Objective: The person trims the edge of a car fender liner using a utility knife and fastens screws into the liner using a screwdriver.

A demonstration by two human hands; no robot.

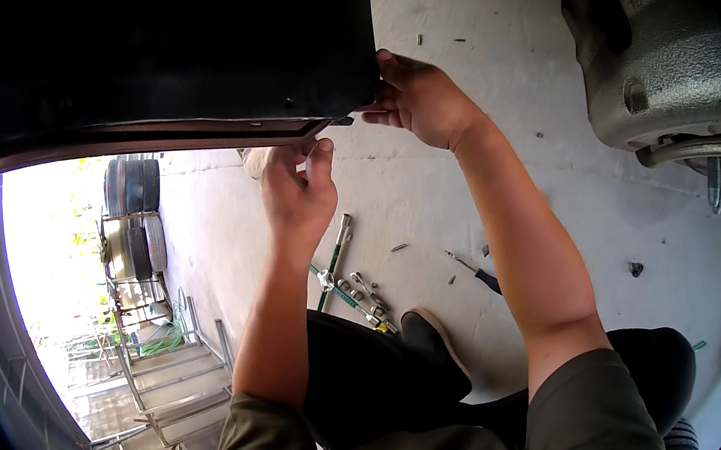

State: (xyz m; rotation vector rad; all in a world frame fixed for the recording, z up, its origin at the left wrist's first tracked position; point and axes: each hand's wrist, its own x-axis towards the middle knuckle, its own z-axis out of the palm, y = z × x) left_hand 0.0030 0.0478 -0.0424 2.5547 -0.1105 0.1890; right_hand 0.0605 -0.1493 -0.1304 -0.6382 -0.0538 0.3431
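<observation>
A large black panel [184,85] spans the top of the view, with a reddish-brown rim [146,141] along its lower edge. My left hand [299,192] is raised to this rim. Its fingers curl up at the edge, partly hidden, with the thumb close by. At the panel's right corner is my right hand [429,106], closed on the edge. Its thumb lies against the black side and its other fingers bend in below. A small dark tab [342,121] sticks out of the corner between both hands.
A metal brake caliper [668,74] hangs at the right, above protruding wheel studs [714,185]. On the concrete floor [518,198] lie a green-handled cross wrench [325,279], sockets [370,293], a screwdriver [474,272] and small loose pieces. Stacked tires [136,219] and metal frames [174,380] stand left.
</observation>
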